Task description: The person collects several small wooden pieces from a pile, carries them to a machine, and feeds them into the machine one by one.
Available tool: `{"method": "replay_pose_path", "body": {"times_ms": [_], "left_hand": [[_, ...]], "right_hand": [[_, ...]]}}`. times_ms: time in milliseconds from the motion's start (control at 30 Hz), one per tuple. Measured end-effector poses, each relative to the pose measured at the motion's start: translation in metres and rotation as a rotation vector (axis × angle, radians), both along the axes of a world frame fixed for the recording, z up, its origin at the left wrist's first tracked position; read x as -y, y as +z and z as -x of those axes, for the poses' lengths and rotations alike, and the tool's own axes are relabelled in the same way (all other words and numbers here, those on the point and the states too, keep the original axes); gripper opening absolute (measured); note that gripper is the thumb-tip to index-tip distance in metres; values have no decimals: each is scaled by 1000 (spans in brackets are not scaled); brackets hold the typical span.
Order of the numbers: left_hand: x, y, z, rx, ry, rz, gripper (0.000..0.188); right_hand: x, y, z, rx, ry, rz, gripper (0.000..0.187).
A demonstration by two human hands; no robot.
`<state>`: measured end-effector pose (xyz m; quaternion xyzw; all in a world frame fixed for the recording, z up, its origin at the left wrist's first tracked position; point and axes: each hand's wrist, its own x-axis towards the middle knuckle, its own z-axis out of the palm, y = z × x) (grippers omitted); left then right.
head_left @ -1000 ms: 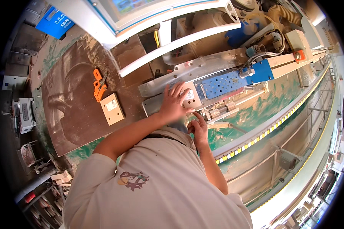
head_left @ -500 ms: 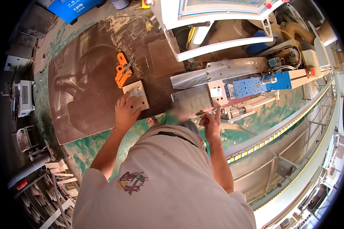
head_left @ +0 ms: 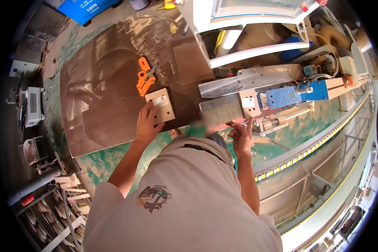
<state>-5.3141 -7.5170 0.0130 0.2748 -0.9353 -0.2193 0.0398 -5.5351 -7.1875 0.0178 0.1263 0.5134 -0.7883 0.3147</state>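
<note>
My left hand [head_left: 147, 124] is open at the left of a small light wooden board [head_left: 169, 110] with drilled holes and a white label. Its spread fingers rest along the board's left edge, the thumb at its near corner. A similar drilled board [head_left: 250, 110], also labelled, lies across a metal plate [head_left: 220, 110] to the right. Just below that board is my right hand [head_left: 240, 137], index finger stretched toward its near edge and the other fingers loosely bent. Nothing shows in that hand; whether the fingertip touches the board, I cannot tell.
An orange clamp-like tool [head_left: 145, 77] lies on the dusty brown tabletop [head_left: 101, 105] beyond the left board. A blue perforated machine part [head_left: 283, 97] adjoins the right board. A white-framed screen [head_left: 256, 12] hangs over the far side. A roller rail [head_left: 294, 157] runs along the right.
The whole view has shifted, so everything appears slightly farther right. My left hand has drawn back a little toward the left edge of its board. My right hand keeps nearly the same pose.
</note>
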Motion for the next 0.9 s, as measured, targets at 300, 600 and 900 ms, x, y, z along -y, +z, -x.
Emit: {"method": "replay_pose_path", "body": {"times_ms": [300,600,900], "left_hand": [[4,0,11,24,-24,-11,80],[-1,3,40,100,-32,27,82],[-18,9,83,133,-65,58,81]], "right_hand": [[-5,-5,2,42,38,-49,102],[-32,-1,39,27,52,-22,97],[-90,-11,125,-17,-35,51,93]]}}
